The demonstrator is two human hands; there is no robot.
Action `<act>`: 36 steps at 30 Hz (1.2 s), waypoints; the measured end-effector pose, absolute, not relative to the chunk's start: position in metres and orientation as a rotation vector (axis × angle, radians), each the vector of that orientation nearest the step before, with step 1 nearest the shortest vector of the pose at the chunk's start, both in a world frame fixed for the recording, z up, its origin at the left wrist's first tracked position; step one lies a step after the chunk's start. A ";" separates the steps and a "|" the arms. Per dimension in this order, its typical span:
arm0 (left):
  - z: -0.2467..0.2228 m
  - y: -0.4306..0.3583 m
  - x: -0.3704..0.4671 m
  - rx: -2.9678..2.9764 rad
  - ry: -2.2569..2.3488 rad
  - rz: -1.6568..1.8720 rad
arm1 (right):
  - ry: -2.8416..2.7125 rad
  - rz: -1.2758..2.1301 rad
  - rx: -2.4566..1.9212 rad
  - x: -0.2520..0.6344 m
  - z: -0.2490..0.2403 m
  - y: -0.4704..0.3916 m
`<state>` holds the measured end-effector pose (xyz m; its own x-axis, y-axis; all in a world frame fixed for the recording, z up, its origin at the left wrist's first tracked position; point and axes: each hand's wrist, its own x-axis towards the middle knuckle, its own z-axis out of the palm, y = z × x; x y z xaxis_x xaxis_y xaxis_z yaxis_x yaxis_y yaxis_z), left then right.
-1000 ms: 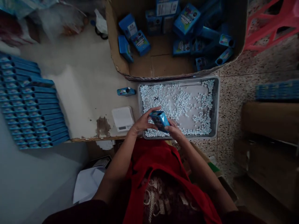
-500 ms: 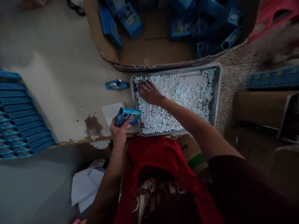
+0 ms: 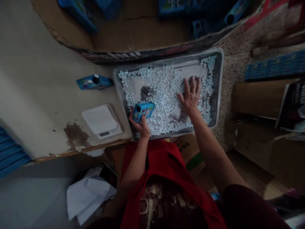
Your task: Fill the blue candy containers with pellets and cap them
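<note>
My left hand (image 3: 140, 124) grips a small blue printed carton (image 3: 147, 109) with a round dark hole in its end, held over the left part of a metal tray (image 3: 221, 86). Small pale-blue candy-like pellets (image 3: 164, 97) lie loose across the tray. Over on the tray's right side, my right hand (image 3: 191, 97) rests among the pellets with its fingers spread, holding nothing. Another blue carton (image 3: 87, 82) with a white round piece at its hole lies left of the tray. Below that carton is a white digital scale (image 3: 101, 121).
A large cardboard box (image 3: 143, 35) with blue cartons in it stands behind the tray. At left, a stack of blue cartons (image 3: 11, 152) sits by the table edge. Brown boxes (image 3: 257, 101) are piled at right. White papers (image 3: 88, 197) lie below the table.
My right hand has moved from the tray's left side to its right. My left hand has brought the carton rightward over the pellets. The camera view has shifted closer.
</note>
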<state>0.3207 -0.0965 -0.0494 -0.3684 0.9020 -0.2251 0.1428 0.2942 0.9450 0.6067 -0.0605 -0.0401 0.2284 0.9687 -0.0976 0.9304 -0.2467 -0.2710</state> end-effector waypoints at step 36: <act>0.039 -0.003 0.322 1.777 1.252 0.801 | 0.033 1.123 -0.809 0.498 0.097 -0.023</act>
<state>0.3224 -0.0026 0.0390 0.3090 0.9498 0.0485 0.4417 -0.1885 0.8771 0.4979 -0.0234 0.0973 0.4638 0.7856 -0.4096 -0.8084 0.1860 -0.5585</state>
